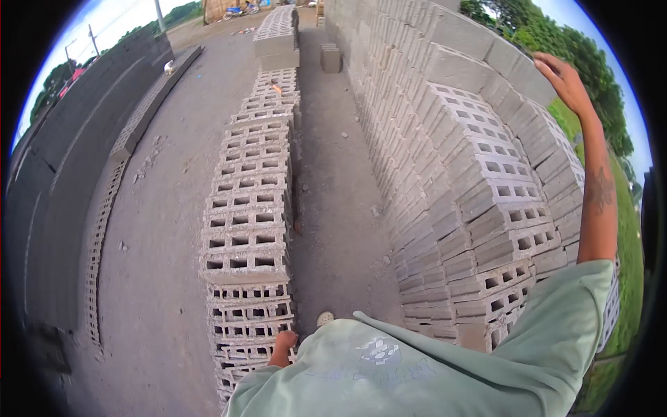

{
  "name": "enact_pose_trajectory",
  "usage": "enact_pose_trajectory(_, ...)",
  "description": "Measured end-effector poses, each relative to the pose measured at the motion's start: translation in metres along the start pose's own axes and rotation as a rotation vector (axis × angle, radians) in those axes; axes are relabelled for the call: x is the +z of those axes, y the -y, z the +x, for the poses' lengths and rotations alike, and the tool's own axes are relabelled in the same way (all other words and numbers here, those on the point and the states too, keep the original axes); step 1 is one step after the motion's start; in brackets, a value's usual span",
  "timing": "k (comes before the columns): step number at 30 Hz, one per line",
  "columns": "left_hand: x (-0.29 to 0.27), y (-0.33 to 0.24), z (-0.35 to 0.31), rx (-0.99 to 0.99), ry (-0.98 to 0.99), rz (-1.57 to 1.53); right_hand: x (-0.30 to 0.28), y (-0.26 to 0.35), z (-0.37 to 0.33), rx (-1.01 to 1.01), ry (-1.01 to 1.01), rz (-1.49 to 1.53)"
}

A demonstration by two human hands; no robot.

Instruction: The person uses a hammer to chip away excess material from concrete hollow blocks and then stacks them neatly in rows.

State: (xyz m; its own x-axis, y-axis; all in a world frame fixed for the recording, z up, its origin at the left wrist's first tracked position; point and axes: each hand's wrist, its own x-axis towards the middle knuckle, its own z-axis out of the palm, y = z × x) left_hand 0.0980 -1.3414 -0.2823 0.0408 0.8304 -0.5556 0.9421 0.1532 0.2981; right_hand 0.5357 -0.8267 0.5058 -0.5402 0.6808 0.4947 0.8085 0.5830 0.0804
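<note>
My left hand (285, 340) is low beside the near end of a long row of grey hollow concrete blocks (240, 243). Its fingers look curled in, and what they hold, if anything, is hidden. High on the right, my right arm is raised. The right hand (561, 78) has its fingers stretched out at the top edge of a tall stack of concrete blocks (431, 194), with nothing visible in it. Whether the fingertips touch the upper block (511, 66) I cannot tell.
A dirt aisle (337, 181) runs between the row and the tall stack, with loose chips and a small group of blocks (331, 58) farther along. Another dark block wall (69, 167) stands at the left, a low block line (135, 125) beside it. Motorbikes (240, 10) are at the far end.
</note>
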Motion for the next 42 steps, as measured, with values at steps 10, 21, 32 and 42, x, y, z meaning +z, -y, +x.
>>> enact_pose_trajectory(10, -0.082, -0.029, -0.057, -0.957, -0.756, -0.871, 0.303, 0.076, -0.256, 0.242, 0.126, 0.652)
enact_pose_trajectory(21, -0.235, 0.175, -0.015, -0.986, -0.856, -0.516, 0.464, 0.388, -0.281, 0.557, 0.939, 1.183)
enact_pose_trajectory(32, -0.244, 0.341, 0.046, -0.802, -0.491, -0.398, 0.615, 0.583, -0.23, 0.861, 1.2, 0.936)
enact_pose_trajectory(42, -0.233, 0.298, 0.022, -0.835, -0.578, -0.292, 0.673, 0.575, -0.273, 0.911, 1.019, 0.905)
